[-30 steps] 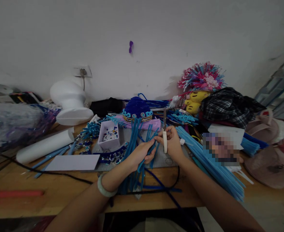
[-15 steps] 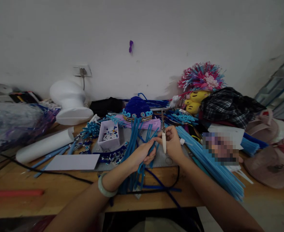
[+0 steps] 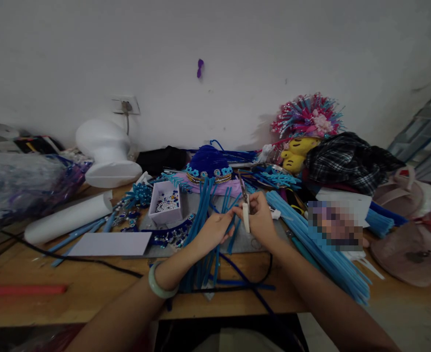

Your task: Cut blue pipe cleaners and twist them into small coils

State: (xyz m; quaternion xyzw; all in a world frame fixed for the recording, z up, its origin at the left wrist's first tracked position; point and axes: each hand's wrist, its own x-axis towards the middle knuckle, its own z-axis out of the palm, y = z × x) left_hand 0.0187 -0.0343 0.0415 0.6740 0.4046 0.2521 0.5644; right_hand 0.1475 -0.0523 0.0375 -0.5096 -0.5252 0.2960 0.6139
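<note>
Blue dome: velvety; its rim is already trimmed with turquoise flowers and beads.
Teal stems: long, fuzzy, spread loose between dome and bench edge; judged unfinished.
Left hand: fingers curled at the stems; how tightly cannot be told.
Right hand: white-handled scissors are gripped by bent fingers.
Light-blue bundle: straight, fuzzy lengths, seemingly left unused.

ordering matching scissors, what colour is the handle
The scissors' handle is off-white, clearest in the head view.
</note>
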